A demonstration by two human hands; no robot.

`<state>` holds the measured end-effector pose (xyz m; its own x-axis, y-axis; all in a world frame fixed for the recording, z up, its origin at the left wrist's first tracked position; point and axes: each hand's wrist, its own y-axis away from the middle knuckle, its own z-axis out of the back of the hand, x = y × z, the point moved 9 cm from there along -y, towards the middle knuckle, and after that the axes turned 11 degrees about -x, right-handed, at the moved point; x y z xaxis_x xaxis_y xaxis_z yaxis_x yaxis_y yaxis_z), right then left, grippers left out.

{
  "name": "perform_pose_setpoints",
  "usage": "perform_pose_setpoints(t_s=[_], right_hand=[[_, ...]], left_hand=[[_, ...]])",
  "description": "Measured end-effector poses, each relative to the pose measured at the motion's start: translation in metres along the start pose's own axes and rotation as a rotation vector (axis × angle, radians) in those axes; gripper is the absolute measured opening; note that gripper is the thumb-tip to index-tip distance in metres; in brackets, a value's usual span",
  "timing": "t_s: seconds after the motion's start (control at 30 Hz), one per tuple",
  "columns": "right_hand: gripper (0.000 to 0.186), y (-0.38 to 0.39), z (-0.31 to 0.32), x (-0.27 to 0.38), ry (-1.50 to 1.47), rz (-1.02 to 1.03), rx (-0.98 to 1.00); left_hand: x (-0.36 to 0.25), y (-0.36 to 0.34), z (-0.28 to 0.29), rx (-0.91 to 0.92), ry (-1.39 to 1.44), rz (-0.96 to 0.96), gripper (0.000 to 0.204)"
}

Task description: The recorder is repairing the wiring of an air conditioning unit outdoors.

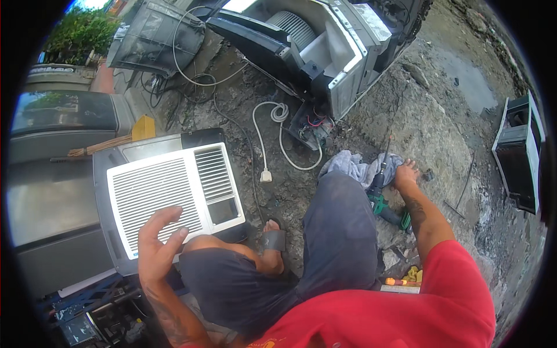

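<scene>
My left hand (pixel 158 240) is raised over the white louvred front grille (pixel 156 191) of a window air conditioner, its thumb and fingers apart and holding nothing. Whether it touches the grille I cannot tell. On the ground beyond my right knee lies a crumpled grey cloth (pixel 350 164). My right hand (pixel 407 174) is closed on the cloth's right end, its fingers bent and partly hidden. A green and black cordless drill (pixel 378 200) with a long bit lies beside my right forearm, its front end against the cloth.
An opened air conditioner (pixel 342 52) with a bare blower wheel stands ahead, wires hanging out. A white power cord (pixel 282 136) with its plug lies on rough wet ground. A dark-framed unit (pixel 518 153) is at the far right. An orange-handled tool (pixel 395 282) lies near my right side.
</scene>
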<state>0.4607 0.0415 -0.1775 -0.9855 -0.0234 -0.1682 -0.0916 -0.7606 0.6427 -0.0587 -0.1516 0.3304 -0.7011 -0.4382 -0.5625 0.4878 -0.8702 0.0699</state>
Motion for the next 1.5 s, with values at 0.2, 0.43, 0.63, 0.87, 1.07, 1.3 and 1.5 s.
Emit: perform_pose_setpoints(t_s=[0.2, 0.43, 0.63, 0.87, 1.07, 1.3, 1.5], right_hand=[[0.138, 0.007, 0.013, -0.013, -0.081, -0.029, -0.096], [0.136, 0.017, 0.017, -0.030, -0.081, 0.052, -0.160], [0.064, 0.016, 0.070, -0.039, -0.320, 0.237, -0.217], [0.043, 0.047, 0.153, 0.065, -0.158, 0.443, -0.344], [0.060, 0.079, 0.144, 0.207, -0.079, 0.572, -0.108], [0.056, 0.004, 0.164, 0.190, -0.607, 0.170, -0.586], [0.049, -0.027, 0.137, 0.212, -0.734, 0.170, -0.403]], left_hand=[[-0.051, -0.049, -0.021, 0.148, -0.155, -0.218, 0.037], [-0.052, -0.129, -0.183, 0.585, -0.197, -0.482, 0.036], [-0.035, -0.137, -0.356, 0.619, -0.383, -0.835, 0.052], [-0.032, -0.158, -0.425, 0.281, -0.272, -0.857, 0.054], [0.035, -0.185, -0.401, 0.062, -0.160, -0.626, 0.030], [0.020, -0.173, -0.391, -0.040, -0.186, -0.590, 0.032], [0.031, -0.159, -0.391, 0.130, -0.108, -0.555, 0.053]])
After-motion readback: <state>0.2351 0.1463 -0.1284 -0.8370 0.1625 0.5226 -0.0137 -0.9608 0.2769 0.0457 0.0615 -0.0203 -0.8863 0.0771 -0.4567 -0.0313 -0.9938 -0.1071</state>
